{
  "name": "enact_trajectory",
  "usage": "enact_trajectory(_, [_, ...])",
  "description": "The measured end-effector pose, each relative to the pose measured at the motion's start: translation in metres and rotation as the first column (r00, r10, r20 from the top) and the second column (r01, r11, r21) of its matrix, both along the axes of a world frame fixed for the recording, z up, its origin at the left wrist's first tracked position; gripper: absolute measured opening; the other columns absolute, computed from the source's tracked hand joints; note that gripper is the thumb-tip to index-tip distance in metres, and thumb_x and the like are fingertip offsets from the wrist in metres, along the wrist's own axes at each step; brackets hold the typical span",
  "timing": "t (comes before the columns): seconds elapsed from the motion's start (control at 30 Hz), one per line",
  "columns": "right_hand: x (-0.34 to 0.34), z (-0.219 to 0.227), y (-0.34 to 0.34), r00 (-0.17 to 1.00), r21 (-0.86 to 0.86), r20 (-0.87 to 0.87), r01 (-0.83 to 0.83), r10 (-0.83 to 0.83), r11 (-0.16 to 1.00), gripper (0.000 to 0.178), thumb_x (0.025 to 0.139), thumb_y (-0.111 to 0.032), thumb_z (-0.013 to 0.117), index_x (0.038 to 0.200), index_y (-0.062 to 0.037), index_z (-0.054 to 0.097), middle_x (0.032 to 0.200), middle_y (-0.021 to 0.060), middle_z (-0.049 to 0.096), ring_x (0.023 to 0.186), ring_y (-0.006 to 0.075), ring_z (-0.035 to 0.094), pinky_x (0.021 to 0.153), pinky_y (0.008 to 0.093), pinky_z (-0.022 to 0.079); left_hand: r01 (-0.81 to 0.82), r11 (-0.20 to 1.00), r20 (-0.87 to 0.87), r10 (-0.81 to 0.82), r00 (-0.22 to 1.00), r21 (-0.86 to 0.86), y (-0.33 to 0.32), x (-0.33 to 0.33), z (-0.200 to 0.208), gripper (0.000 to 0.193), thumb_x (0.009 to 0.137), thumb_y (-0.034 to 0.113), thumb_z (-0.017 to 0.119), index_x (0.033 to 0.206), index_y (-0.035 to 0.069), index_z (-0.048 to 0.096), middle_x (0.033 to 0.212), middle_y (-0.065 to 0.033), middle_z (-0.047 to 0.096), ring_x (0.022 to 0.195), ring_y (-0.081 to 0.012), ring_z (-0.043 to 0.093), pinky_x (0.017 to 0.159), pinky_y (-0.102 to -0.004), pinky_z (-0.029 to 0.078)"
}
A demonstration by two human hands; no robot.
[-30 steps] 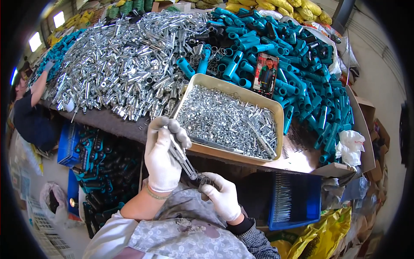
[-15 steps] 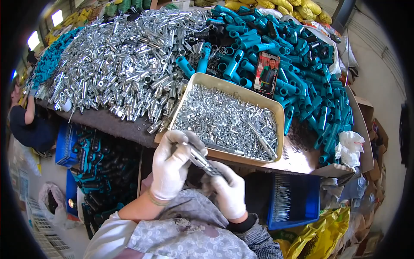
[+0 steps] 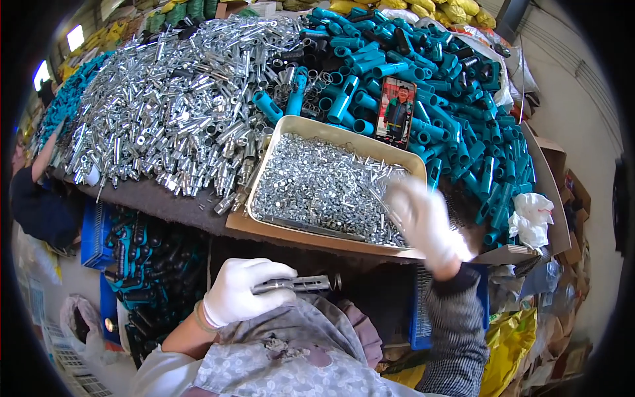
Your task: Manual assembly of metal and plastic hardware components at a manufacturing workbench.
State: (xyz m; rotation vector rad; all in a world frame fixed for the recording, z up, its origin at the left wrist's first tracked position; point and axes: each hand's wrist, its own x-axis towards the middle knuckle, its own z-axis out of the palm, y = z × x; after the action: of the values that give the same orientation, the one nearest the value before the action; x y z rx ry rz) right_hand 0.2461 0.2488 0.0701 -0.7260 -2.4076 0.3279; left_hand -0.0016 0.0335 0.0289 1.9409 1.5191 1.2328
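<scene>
My left hand, in a white glove, is closed around a slotted metal tube held nearly level above my lap. A thin wire coil shows at the tube's right end. My right hand, also gloved in white, is over the right side of a cream tray. Motion smears its fingers, so their grip cannot be made out. Close by them a slim metal rod slants over the tray's small shiny metal parts.
Behind the tray lie heaped metal tubes and, to the right, teal sleeves. A phone leans against the sleeves. A white plastic bag hangs at the right edge. Another person works at far left.
My right hand has left the metal tube and swung up and right to the tray. My left hand has lowered, turning the tube nearly level. The view has shifted slightly.
</scene>
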Motion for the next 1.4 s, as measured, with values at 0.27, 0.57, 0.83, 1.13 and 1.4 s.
enact_trajectory(0.27, [-0.036, -0.004, 0.145, 0.814, 0.492, 0.33, 0.283, -0.478, 0.823, 0.044, 0.09, -0.022, 0.061, 0.133, -0.0171, 0.053, 0.085, 0.0184, 0.067, 0.079, 0.0397, 0.068, 0.069, 0.0514, 0.054, 0.053, 0.878, 0.435, 0.183, 0.882, -0.476, -0.016, 0.014, -0.023, 0.028, 0.084, 0.009, 0.073, 0.108, -0.003, 0.069, 0.09, -0.0081, 0.073, 0.081, -0.0115, 0.066, 0.073, -0.0267, 0.053])
enact_trajectory(0.57, [0.012, 0.025, 0.05, 0.956, -0.099, -0.247, 0.138, -0.159, 0.985, 0.02, 0.094, -0.015, 0.06, 0.104, 0.0013, 0.066, 0.087, 0.0182, 0.067, 0.078, 0.0284, 0.068, 0.071, 0.0348, 0.051, -0.006, 0.953, 0.133, 0.049, 0.99, -0.304, -0.003, 0.019, -0.021, 0.034, 0.078, 0.006, 0.079, 0.11, -0.002, 0.07, 0.092, -0.0118, 0.069, 0.079, -0.0193, 0.067, 0.07, -0.0287, 0.052])
enact_trajectory(0.83, [0.156, -0.064, -0.065, 0.837, -0.523, -0.059, 0.438, -0.543, 0.731, 0.013, 0.093, -0.008, 0.06, 0.095, 0.0018, 0.069, 0.074, 0.0011, 0.063, 0.065, 0.0086, 0.056, 0.06, 0.0231, 0.045, 0.114, 0.951, 0.073, -0.097, 0.993, -0.287, 0.011, 0.042, -0.032, 0.029, 0.073, 0.006, 0.08, 0.1, -0.001, 0.071, 0.09, -0.0133, 0.069, 0.079, -0.0243, 0.068, 0.07, -0.032, 0.053])
enact_trajectory(1.13, [0.285, -0.218, -0.111, 0.685, -0.198, 0.405, 0.713, -0.606, 0.673, 0.005, 0.077, -0.013, 0.066, 0.078, -0.0101, 0.07, 0.081, 0.0118, 0.068, 0.08, 0.0333, 0.067, 0.072, 0.0421, 0.054, 0.081, 0.89, 0.091, -0.045, 0.995, -0.448, 0.001, 0.066, -0.049, 0.028, 0.074, 0.005, 0.075, 0.101, 0.0, 0.07, 0.091, -0.015, 0.072, 0.084, -0.0275, 0.071, 0.076, -0.0335, 0.054])
enact_trajectory(1.4, [0.28, -0.27, -0.084, 0.732, 0.009, 0.386, 0.606, -0.562, 0.795, 0.008, 0.074, -0.009, 0.067, 0.082, -0.0092, 0.068, 0.086, 0.0117, 0.064, 0.086, 0.035, 0.062, 0.073, 0.0462, 0.051, 0.04, 0.923, 0.055, -0.02, 0.998, -0.383, -0.002, 0.076, -0.055, 0.028, 0.073, 0.005, 0.075, 0.1, 0.0, 0.071, 0.093, -0.0154, 0.072, 0.085, -0.0292, 0.071, 0.078, -0.0347, 0.054])
